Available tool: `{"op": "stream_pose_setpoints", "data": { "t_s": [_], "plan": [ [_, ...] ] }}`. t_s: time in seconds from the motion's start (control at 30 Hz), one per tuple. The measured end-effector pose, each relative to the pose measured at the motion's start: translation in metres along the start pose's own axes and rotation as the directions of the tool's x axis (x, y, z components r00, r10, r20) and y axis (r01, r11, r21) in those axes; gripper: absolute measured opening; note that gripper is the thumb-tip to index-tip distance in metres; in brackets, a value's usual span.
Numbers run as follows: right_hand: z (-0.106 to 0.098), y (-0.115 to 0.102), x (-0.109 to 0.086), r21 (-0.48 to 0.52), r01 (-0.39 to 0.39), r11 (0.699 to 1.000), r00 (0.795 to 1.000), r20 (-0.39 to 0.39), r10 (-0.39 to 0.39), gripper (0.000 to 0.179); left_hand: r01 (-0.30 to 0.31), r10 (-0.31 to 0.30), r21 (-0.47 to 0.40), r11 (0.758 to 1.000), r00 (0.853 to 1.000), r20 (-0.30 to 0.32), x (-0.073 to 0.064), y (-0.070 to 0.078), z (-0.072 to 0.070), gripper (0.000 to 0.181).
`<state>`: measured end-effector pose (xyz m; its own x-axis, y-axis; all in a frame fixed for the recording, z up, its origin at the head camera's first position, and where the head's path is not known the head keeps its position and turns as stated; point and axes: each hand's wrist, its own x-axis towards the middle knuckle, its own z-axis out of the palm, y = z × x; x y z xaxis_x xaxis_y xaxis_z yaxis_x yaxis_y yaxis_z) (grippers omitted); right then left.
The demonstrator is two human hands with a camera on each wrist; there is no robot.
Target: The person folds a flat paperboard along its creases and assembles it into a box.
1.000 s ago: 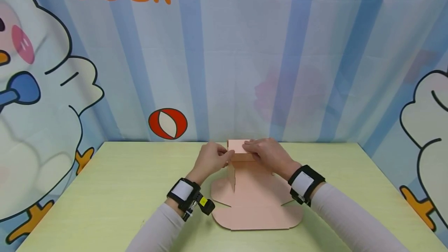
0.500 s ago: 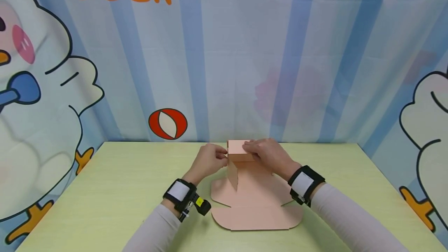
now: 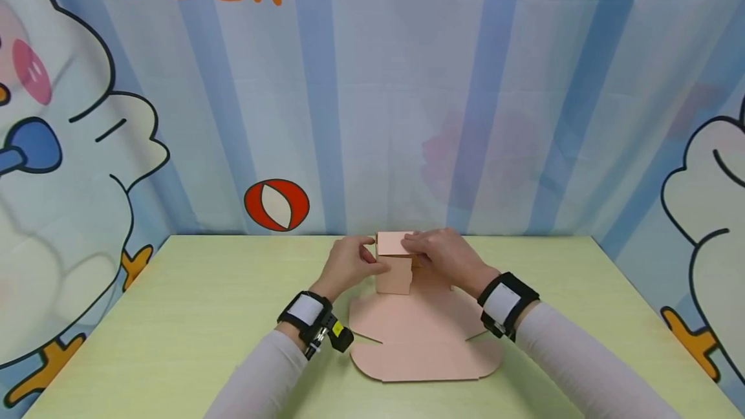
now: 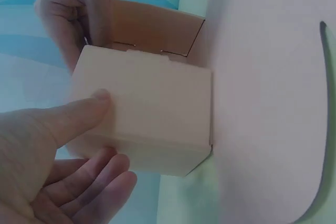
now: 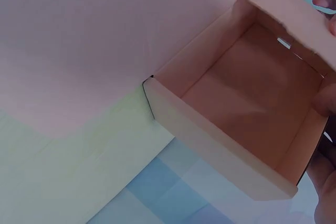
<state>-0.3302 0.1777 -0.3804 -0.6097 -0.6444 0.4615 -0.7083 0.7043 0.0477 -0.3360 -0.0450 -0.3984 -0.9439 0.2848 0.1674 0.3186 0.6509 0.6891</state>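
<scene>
A pink cardboard box (image 3: 394,277), partly folded, stands near the far table edge, with its flat lid panel (image 3: 427,361) lying toward the wearer. My left hand (image 3: 346,265) grips the box's left corner; in the left wrist view its thumb lies on the folded-in flap (image 4: 152,98) and its fingers curl below the side. My right hand (image 3: 451,256) holds the far wall, thumb on the inside and fingers behind it. The right wrist view shows the box open on top, its near-side wall (image 5: 220,145) upright and the flap (image 5: 294,14) bent across the other end.
The box and its panel rest on a pale yellow-green table (image 3: 244,315). Behind it hangs a blue striped curtain (image 3: 390,102) printed with white ducks and a red ball.
The left flap has swung inward from lying along the side to crossing the box's end. My left hand loosened, then took hold again with its thumb on the flap. My right hand stayed put.
</scene>
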Motion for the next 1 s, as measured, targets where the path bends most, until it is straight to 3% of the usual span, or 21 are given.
{"op": "stream_pose_setpoints", "data": {
  "t_s": [0.37, 0.73, 1.0],
  "plan": [
    [-0.004, -0.002, 0.002, 0.031, -0.015, 0.999, 1.0, 0.028, 0.014, 0.023, 0.003, -0.003, 0.027, 1.0, 1.0, -0.017, 0.002, 0.004, 0.008, 0.072],
    [-0.004, -0.001, 0.001, 0.023, -0.004, 1.0, 1.0, 0.024, 0.004, 0.024, 0.008, -0.006, 0.021, 1.0, 0.998, -0.069, 0.002, 0.004, 0.015, 0.052],
    [-0.004, 0.0, 0.0, 0.006, 0.016, 1.0, 1.0, 0.004, -0.016, 0.035, -0.02, 0.028, 0.052, 0.998, 0.985, -0.169, 0.001, 0.004, 0.022, 0.036]
  ]
}}
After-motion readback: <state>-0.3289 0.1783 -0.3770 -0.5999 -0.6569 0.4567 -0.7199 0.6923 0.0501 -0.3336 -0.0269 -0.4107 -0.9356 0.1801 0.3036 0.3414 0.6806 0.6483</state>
